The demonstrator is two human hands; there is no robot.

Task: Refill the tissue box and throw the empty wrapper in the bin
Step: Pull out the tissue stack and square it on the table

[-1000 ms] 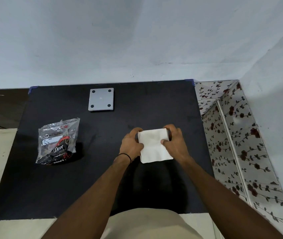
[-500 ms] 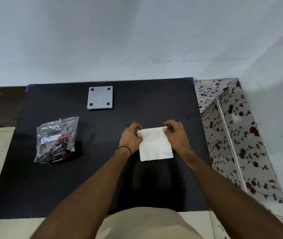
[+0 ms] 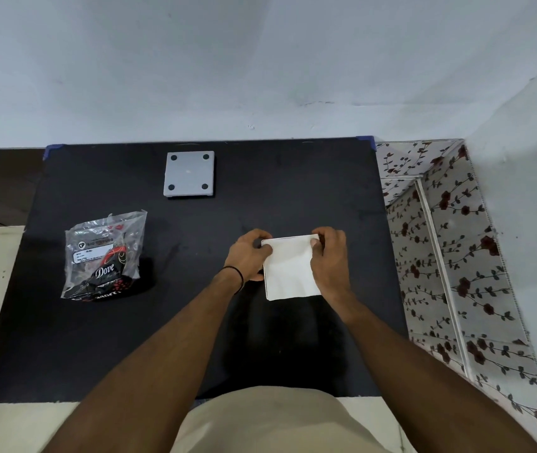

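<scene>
While the black mat (image 3: 97, 338) is seen from above, a tan piece of clothing (image 3: 267, 420) is seen at the near edge of the mat. 2 bare arms are stretched out over the mat from there. A thin black band (image 3: 235, 275) is worn on the left wrist.

A white stack of tissues (image 3: 290, 268) is held above the middle of the mat, a bit to the right. The left hand (image 3: 249, 256) is closed on the stack's left edge, with the fingers curled around the top left corner. The right hand (image 3: 331, 258) is closed on the stack's right edge, with the fingertips (image 3: 315, 244) pinched on the top right corner. Whether the stack is touching the mat cannot be told.

On the left part of the mat, well apart from the hands, a clear plastic wrapper (image 3: 105, 256) is laid flat. The word "Dove" is printed on it in white, with red and black marks.

Near the far edge of the mat, a grey square plate (image 3: 188, 174) is laid, with 4 dark dots at its corners.

Just past the right edge of the mat, a bin with a flower pattern (image 3: 457, 256) is seen, open at the top.

Behind the mat, a pale wall (image 3: 260, 60) is seen.
</scene>
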